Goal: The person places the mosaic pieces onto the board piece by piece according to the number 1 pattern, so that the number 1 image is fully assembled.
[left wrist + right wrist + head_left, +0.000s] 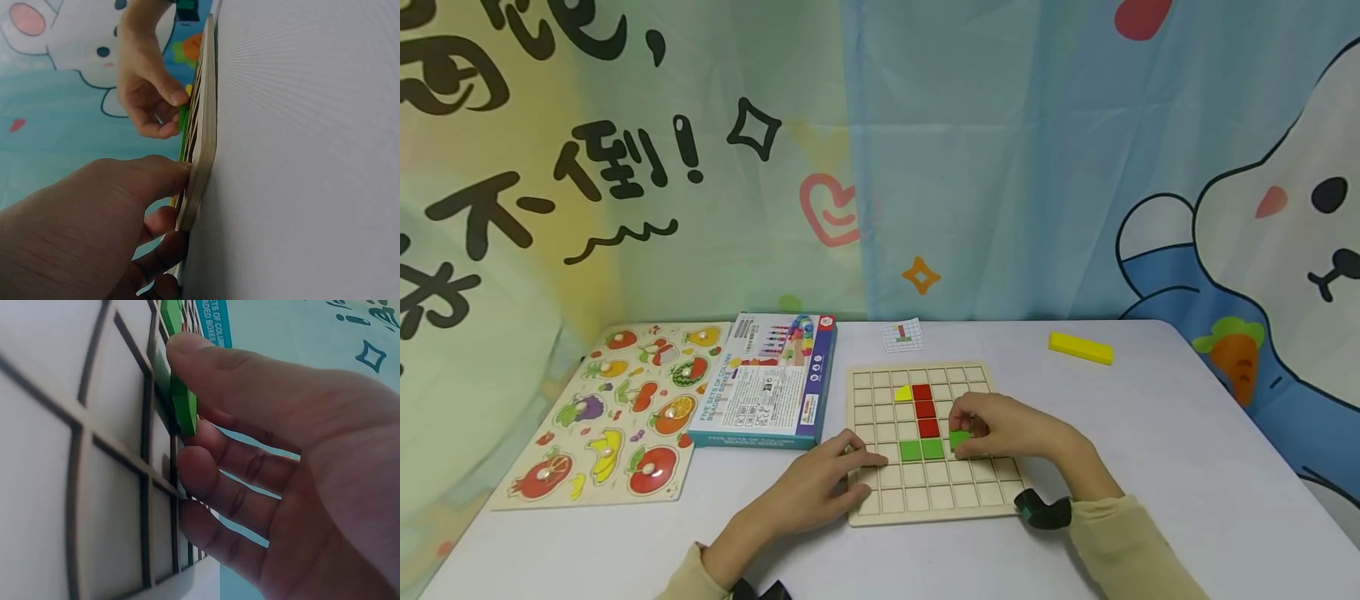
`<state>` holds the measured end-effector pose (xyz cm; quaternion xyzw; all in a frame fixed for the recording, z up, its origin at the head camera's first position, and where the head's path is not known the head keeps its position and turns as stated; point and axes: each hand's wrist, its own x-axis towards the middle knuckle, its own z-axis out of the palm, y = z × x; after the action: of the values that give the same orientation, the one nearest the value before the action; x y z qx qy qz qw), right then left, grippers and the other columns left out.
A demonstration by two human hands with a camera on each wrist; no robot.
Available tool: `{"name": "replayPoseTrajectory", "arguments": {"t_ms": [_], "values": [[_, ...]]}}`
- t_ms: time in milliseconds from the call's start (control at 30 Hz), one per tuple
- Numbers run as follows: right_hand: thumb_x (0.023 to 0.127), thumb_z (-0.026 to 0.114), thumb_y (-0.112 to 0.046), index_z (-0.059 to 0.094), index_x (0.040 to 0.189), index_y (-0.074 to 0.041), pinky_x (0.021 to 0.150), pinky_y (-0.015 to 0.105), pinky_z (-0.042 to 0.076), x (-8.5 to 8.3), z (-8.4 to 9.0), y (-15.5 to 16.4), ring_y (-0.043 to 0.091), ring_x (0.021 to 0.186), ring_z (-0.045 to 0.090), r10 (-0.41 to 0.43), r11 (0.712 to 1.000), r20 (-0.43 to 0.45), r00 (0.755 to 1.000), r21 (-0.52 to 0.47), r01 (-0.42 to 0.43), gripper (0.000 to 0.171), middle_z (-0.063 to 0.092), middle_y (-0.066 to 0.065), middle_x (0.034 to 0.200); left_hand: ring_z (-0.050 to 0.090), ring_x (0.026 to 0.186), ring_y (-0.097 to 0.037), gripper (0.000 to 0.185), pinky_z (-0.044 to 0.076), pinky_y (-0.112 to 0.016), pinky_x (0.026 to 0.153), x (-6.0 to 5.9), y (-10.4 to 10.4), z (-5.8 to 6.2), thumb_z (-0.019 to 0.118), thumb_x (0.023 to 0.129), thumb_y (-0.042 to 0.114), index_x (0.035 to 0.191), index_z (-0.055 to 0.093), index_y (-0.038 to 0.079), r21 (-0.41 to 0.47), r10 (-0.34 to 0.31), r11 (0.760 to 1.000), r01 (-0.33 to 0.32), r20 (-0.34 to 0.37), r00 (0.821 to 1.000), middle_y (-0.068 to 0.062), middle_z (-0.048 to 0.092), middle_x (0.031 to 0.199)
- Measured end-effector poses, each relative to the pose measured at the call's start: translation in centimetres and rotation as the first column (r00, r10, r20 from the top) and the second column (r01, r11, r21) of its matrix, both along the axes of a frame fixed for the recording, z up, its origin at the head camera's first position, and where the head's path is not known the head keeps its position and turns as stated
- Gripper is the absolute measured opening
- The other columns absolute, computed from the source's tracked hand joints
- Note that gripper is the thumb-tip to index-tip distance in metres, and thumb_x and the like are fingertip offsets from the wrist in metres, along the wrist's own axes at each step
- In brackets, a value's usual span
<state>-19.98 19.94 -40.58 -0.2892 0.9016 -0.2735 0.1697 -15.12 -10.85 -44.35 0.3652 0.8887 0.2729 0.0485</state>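
My right hand pinches a green square tile between thumb and fingers, low over the right half of a wooden grid board. In the right wrist view the tile stands tilted against the grid, with the other fingertips near the board. My left hand rests at the board's left edge, its fingertips on the rim. On the grid lie a yellow piece, a column of red tiles and two green tiles side by side below it.
Behind the board lies a small pattern card. A yellow bar lies at the back right. To the left are a boxed set and a fruit puzzle board, the box overlapping the puzzle's edge. A printed curtain hangs behind the table.
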Motion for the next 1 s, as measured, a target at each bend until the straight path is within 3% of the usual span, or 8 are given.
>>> {"name": "replayPoseTrajectory", "arguments": {"t_ms": [533, 1000], "values": [[0.080, 0.075, -0.025, 0.060, 0.096, -0.018, 0.068, 0.022, 0.044, 0.25, -0.13, -0.68, 0.011, 0.074, 0.050, 0.025, 1.000, 0.006, 1.000, -0.006, -0.025, 0.024, 0.055, -0.001, 0.085, 0.044, 0.076, 0.001, 0.034, 0.038, -0.014, 0.067, 0.02, 0.06, -0.02, 0.063, 0.090, 0.028, 0.124, 0.061, 0.028, 0.005, 0.003, 1.000, -0.003, -0.019, 1.000, 0.011, 0.049, 0.108], [0.082, 0.073, -0.025, 0.061, 0.094, -0.019, 0.068, 0.022, 0.045, 0.17, -0.10, -0.49, 0.008, 0.075, 0.051, 0.026, 1.000, -0.002, 1.000, -0.003, -0.026, 0.019, 0.056, -0.007, 0.084, 0.044, 0.077, 0.000, 0.034, 0.038, -0.015, 0.068, 0.11, 0.08, 0.19, 0.063, 0.090, 0.027, 0.124, 0.061, 0.028, -0.001, 0.007, 1.000, -0.007, -0.014, 1.000, 0.011, 0.049, 0.108]]}}
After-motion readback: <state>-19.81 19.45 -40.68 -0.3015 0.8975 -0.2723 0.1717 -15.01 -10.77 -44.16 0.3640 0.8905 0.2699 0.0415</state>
